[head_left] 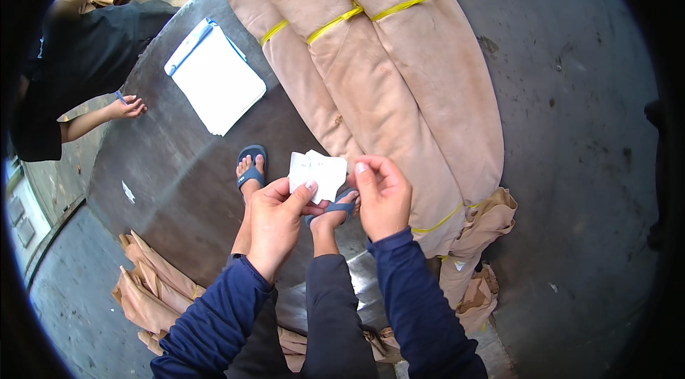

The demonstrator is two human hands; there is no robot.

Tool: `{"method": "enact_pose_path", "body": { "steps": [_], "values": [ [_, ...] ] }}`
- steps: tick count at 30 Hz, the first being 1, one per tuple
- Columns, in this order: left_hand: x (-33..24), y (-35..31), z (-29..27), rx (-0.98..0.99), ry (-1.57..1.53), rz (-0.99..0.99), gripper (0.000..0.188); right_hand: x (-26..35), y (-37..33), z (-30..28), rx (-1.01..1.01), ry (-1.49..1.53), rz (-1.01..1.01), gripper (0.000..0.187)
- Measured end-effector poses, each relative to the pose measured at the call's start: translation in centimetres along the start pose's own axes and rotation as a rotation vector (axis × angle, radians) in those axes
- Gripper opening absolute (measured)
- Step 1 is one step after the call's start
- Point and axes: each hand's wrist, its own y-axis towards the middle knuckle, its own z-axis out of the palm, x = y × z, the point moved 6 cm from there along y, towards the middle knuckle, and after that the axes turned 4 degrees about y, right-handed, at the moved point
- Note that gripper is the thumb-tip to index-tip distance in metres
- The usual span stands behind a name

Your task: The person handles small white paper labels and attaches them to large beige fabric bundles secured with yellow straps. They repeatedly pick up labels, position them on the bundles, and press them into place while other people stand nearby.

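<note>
Both hands pinch a small white paper slip [319, 173] above the sandalled feet: left hand [275, 221] fingers clamped on its lower edge, right hand [383, 196] fingers on its right side. Beyond, tan hide bundles [385, 86] tied with yellow string lie on the floor [571, 94] beside a white pad [216, 79].

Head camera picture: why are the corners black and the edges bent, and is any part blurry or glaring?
In the head view, the fisheye lens leaves a black ring and bends straight edges near the rim. Daylight is soft, with no hard shadows. The small white paper held by the left hand and right hand looks bright and washed out, as does the white pad. The centre is sharp; the rim softens.
</note>
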Motion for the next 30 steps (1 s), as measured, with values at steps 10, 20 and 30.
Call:
{"method": "enact_pose_path", "body": {
  "steps": [10,20,30],
  "values": [
    [0.5,1.5,-4.3,-0.128,0.117,0.040,0.020,-13.7,3.8,-15.9,-0.061,-1.036,-0.360,0.086],
    [5.6,1.2,-3.9,0.011,0.249,-0.016,0.020,-34.0,-6.8,-37.3,-0.838,-0.346,0.565,0.068],
    [11.8,-9.0,-6.7,-0.126,0.383,-0.140,0.019,-29.1,-7.4,-34.0,-0.642,-0.277,0.467,0.050]
  ]
}}
